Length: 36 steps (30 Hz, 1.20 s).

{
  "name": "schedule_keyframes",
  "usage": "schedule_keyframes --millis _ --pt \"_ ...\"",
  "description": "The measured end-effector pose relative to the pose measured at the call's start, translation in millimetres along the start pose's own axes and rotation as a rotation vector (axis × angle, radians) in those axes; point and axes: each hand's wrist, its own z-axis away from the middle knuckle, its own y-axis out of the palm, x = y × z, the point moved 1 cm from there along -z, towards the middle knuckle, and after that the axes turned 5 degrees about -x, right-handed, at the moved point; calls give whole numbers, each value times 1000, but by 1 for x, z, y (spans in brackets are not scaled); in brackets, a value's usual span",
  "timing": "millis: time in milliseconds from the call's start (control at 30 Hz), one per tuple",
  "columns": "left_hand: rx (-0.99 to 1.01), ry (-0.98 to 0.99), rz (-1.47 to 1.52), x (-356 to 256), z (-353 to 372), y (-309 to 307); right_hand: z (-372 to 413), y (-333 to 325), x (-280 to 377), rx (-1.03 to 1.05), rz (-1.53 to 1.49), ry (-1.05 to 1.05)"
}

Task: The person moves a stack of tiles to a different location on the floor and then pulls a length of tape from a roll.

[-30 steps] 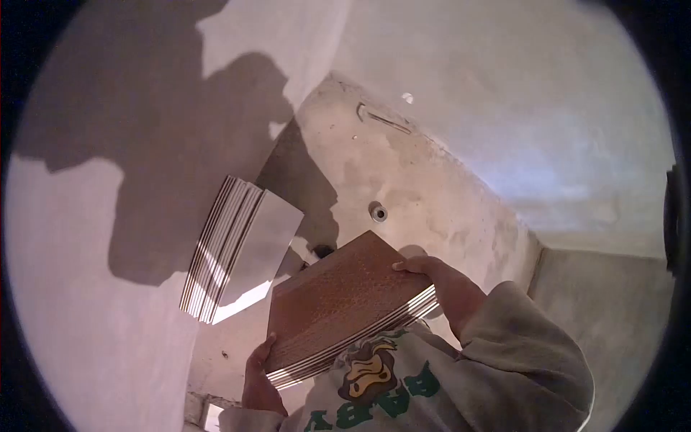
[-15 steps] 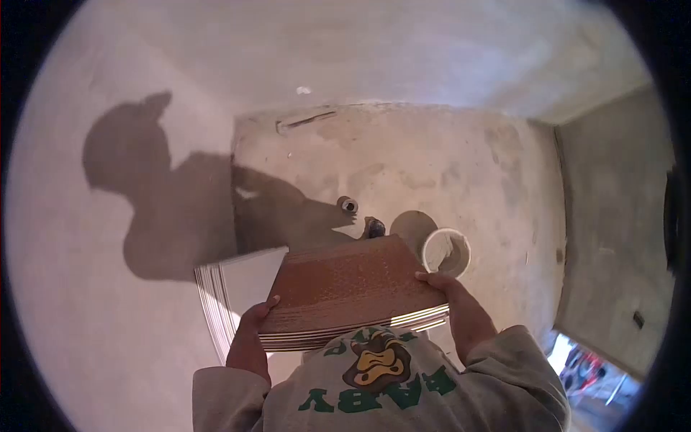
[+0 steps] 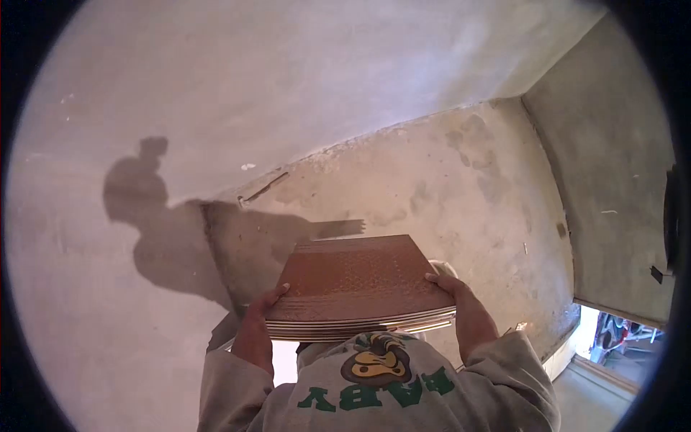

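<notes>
A stack of several reddish-brown tiles (image 3: 360, 277) is held level in front of my chest, its patterned top face showing. My left hand (image 3: 263, 308) grips the left edge, thumb on top. On the opposite edge my right hand (image 3: 452, 289) has the same hold, its thumb also over the top tile. The fingers of both hands are hidden under the stack. Light-coloured tile edges show along the near side.
A pale bucket (image 3: 444, 267) stands on the floor, mostly hidden behind the tiles. A hammer (image 3: 265, 189) lies by the wall (image 3: 302, 86). Bare concrete floor (image 3: 432, 180) stretches ahead. At lower right is an opening (image 3: 612, 342) with objects beyond it.
My view has turned toward the right, and the hammer has shifted left in it. The bucket is now mostly covered by the tiles. Both hands keep their hold on the stack.
</notes>
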Motion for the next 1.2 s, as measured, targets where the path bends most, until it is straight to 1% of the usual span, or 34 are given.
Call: schedule_keyframes --millis 67,100,133,167,200,233,267,300,333,367,400,433,467,500,533,567,600,633,667,700,733,767,800,867,900,933,1000,1033,1067,1100,1133,1167,1200 --pt "-116 -234 -42 -50 13 28 -49 -19 -15 96 -19 -183" --pt "-112 -227 -51 -52 -12 19 -57 -22 -9 91 -28 -190" --pt "-86 -242 -49 -47 -52 1 -62 -26 -4 89 5 -341" --pt "-59 -259 -57 -48 -74 -6 -63 -30 0 82 31 -490" --pt "-47 -252 -90 -64 -75 4 -46 -34 17 60 2 -498" --pt "-35 -171 -165 -85 -66 18 0 -27 47 13 -73 -194" --pt "-18 -87 -242 -111 -67 31 25 -23 74 -25 -157 109" --pt "11 -69 -279 -128 -85 31 25 -22 87 -50 -196 93" --pt "-72 248 -472 -137 -103 24 25 -23 97 -65 -156 -34" --pt "-96 414 -536 -156 -111 39 23 -36 118 -87 -90 -168" --pt "-135 580 -604 -173 -123 52 19 -48 136 -112 -75 -163" --pt "-41 204 -302 -188 -92 64 19 -47 138 -27 -243 0" --pt "4 -4 -178 -199 -90 69 31 -40 153 61 -410 160" --pt "21 -214 -64 -209 -88 73 49 -41 178 11 -339 121" --pt "18 -198 -47 -210 -111 68 41 -46 189 16 -322 107" --pt "-22 -99 -165 -210 -131 63 25 -58 196 -74 -195 16" --pt "-57 6 -276 -182 -151 43 11 -56 177 -175 -65 -83" --pt "-62 3 -263 -186 -153 42 -14 -65 176 -124 -47 -151" --pt "-36 23 -312 -197 -152 47 -18 -71 189 -104 -34 -130" --pt "-1 48 -350 -193 -152 50 -22 -78 198 -14 -160 -32" --pt "-11 29 -319 -183 -170 46 -21 -83 210 70 -277 68" --pt "-17 17 -261 -185 -176 52 -13 -88 233 77 -220 42" --pt "-3 -8 -155 -197 -165 66 -29 -95 244 83 -174 45" --pt "54 -76 103 -217 -116 98 -55 -107 238 -22 -5 -46" --pt "56 -92 165 -220 -98 112 -54 -108 246 -81 53 -83" --pt "17 -91 175 -218 -97 126 -65 -115 250 -60 73 -71" --pt "-63 -64 173 -229 -102 148 -107 -141 278 61 16 -157" --pt "-92 28 116 -198 -155 126 -68 -130 305 57 -53 -154" --pt "-87 9 110 -192 -157 130 -24 -116 332 41 -108 -141" --pt "-72 11 164 -192 -152 141 -61 -127 345 37 92 33" --pt "-64 35 233 -199 -148 151 -80 -141 350 39 119 13" --pt "-68 54 269 -202 -149 154 -81 -136 357 14 128 -71" --pt "-61 15 303 -201 -143 160 -83 -132 356 7 135 -129"
